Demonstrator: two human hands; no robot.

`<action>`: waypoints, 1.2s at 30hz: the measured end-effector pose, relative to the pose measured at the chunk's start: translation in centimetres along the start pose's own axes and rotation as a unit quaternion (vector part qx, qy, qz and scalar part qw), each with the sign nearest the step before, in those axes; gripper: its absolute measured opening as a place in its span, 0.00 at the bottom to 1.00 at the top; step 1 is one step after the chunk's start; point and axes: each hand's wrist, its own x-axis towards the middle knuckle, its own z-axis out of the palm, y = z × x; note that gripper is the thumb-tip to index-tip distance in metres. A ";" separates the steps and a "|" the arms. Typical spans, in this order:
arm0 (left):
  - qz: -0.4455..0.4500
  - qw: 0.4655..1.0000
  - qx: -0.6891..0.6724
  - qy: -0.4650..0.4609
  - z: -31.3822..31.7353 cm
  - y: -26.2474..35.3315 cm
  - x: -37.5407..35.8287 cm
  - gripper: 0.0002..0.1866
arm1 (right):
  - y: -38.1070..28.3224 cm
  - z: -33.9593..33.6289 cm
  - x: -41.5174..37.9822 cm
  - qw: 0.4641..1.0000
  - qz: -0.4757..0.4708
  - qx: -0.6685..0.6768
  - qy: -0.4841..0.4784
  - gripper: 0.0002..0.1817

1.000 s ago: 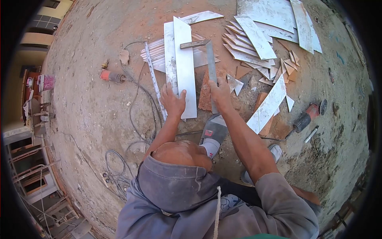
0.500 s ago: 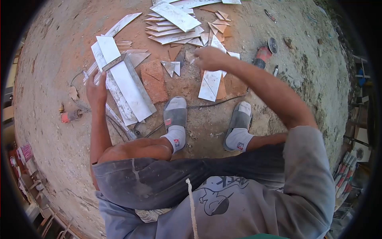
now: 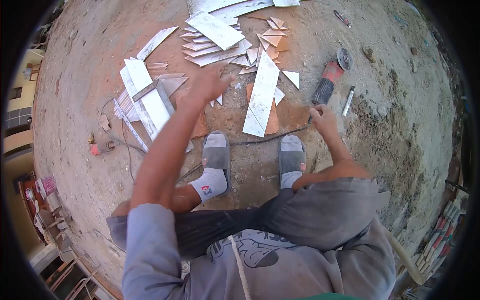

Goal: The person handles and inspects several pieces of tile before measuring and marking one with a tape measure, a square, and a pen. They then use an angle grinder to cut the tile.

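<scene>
My left hand [image 3: 207, 82] is over the ground below the stack of cut tiles [image 3: 212, 50], its fingers apart and nothing visible in them. Beside the angle grinder [image 3: 327, 82], my right hand [image 3: 324, 119] pinches the dark cable [image 3: 270, 139] near the tool's rear end. A long white tile [image 3: 263, 95] with a diagonal line near its lower end rests on an orange brick [image 3: 272, 120]. Right of it lies a white triangular piece [image 3: 292, 78]. My left forearm partly hides another brick and small triangles.
More long tiles [image 3: 150, 102] lie at the left, with a metal square across them. A red power tool [image 3: 102, 148] is further left. On the right are a marker [image 3: 348, 101] and pliers [image 3: 343, 19]. My slippered feet [image 3: 216, 157] are near the cable.
My left hand has left the left-hand tiles and moved right. My right hand has moved from the middle pieces to the grinder's cable. The long tile's upper end is now uncovered.
</scene>
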 end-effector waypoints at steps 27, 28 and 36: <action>-0.447 0.720 -0.468 0.252 11.3 4.7 1.1 0.69 | -5.8 4.4 0.0 0.982 -0.049 0.146 -0.114 0.19; -0.441 0.619 -0.586 0.282 11.8 4.7 1.0 0.69 | -5.8 4.6 -0.1 0.951 -0.005 0.271 -0.148 0.19; -0.474 0.608 -0.594 0.230 12.8 5.7 -3.6 0.34 | -2.6 4.4 5.6 0.851 0.088 0.446 -0.265 0.14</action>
